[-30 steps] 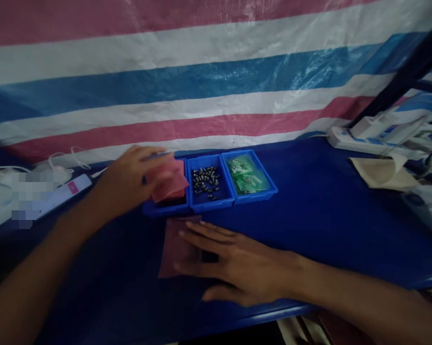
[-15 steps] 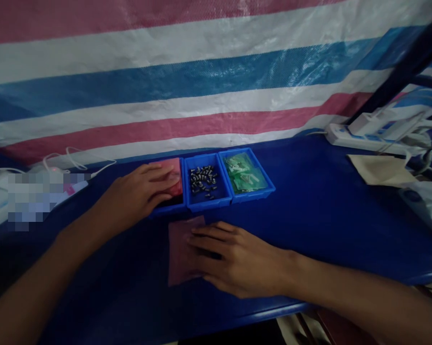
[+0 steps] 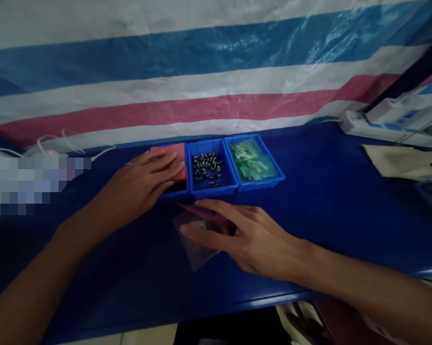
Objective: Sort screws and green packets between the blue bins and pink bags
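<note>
My left hand [image 3: 144,177] rests with its fingers stretched out over a stack of pink plastic bags [image 3: 178,152] in the left blue bin. In front of the bins, my right hand [image 3: 244,235] grips a small pink plastic bag [image 3: 198,251], partly lifted off the table and spread between thumb and fingers. A small pale patch shows on the bag near the thumb; I cannot tell what it is. Just beyond this hand stands the middle blue bin [image 3: 210,192], which contains several dark screws [image 3: 206,165].
The right blue bin [image 3: 262,183] holds green bags [image 3: 255,160] with white pieces in them. At the right lie a white power strip [image 3: 367,130] and beige paper [image 3: 392,160]. White cables [image 3: 68,143] lie at the left. A striped tarp [image 3: 201,110] hangs behind the blue table [image 3: 309,206].
My right hand has picked the pink plastic bag up from lying flat and tilted it, its thumb now across the near side. My left hand stays on the stack. The view has shifted slightly.
</note>
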Tool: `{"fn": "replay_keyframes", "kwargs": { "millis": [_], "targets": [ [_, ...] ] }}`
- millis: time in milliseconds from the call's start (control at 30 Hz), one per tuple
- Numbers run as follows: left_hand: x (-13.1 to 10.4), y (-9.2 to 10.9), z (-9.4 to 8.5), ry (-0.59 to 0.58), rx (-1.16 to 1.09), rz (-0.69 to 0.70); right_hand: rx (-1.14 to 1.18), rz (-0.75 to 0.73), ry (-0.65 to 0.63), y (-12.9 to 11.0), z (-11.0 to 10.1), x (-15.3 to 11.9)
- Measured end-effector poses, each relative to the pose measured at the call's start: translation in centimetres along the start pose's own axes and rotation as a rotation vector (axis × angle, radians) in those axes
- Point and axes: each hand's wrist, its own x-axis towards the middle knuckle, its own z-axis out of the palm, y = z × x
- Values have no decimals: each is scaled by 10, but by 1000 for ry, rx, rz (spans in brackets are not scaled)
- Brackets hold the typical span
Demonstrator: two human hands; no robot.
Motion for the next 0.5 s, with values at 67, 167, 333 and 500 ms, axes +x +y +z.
{"fn": "replay_keyframes", "kwargs": {
  "millis": [67, 167, 333, 500],
  "targets": [
    [-2, 2, -5, -22, -78, 46, 6, 2, -31, 3, 0, -3],
    [-7, 16, -11, 92, -212, 9, 155, 73, 79, 6, -8, -6],
    [-17, 50, -7, 187, -898, -44, 318, 212, 281, 0, -34, -4],
    [-18, 63, -2, -57, -953, -169, 416, 391, 466, -1, -37, -4]
  ]
}}
